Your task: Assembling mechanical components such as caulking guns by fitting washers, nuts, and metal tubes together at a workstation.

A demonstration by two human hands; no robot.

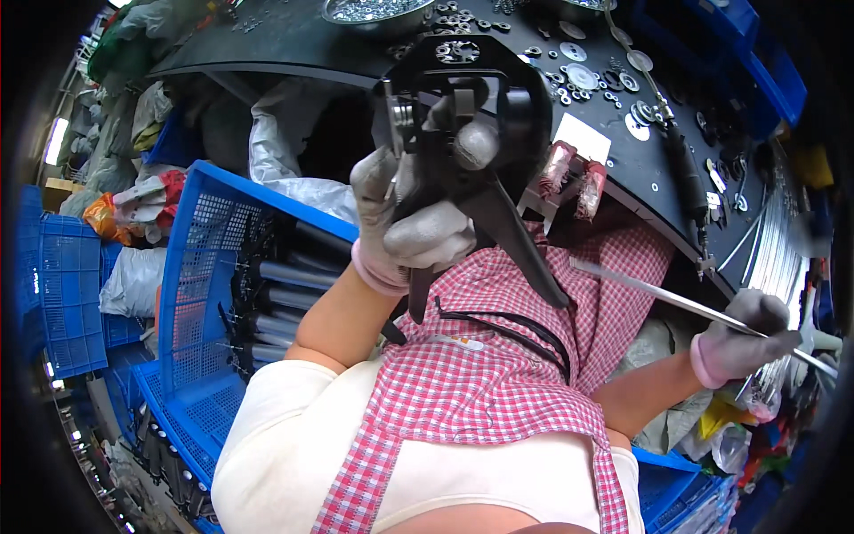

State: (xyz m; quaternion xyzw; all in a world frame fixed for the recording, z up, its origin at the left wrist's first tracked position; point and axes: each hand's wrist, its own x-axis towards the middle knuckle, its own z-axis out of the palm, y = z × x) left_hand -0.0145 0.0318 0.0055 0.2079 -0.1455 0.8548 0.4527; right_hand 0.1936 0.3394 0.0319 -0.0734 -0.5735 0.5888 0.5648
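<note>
My left hand (427,233), in a grey-white glove with a pink cuff, is closed around the handle of a black caulking gun (523,116). Its front plate points up towards the workbench, and its long trigger hangs down to the right over my apron. A small spring shows at its left side. Out to the right, my gloved right hand (752,338) grips a long thin metal rod (658,292). The rod's far end slants up and left towards my lap, apart from the gun. My palm and fingers hide part of the gun's handle.
A dark workbench (294,40) carries metal bowls (378,11), washers and small black parts. Two red-wrapped posts (589,191) stand at its near edge. On my left, a blue crate (209,267) holds dark tubes. Several metal rods (778,249) lie on the right, below blue bins (765,76).
</note>
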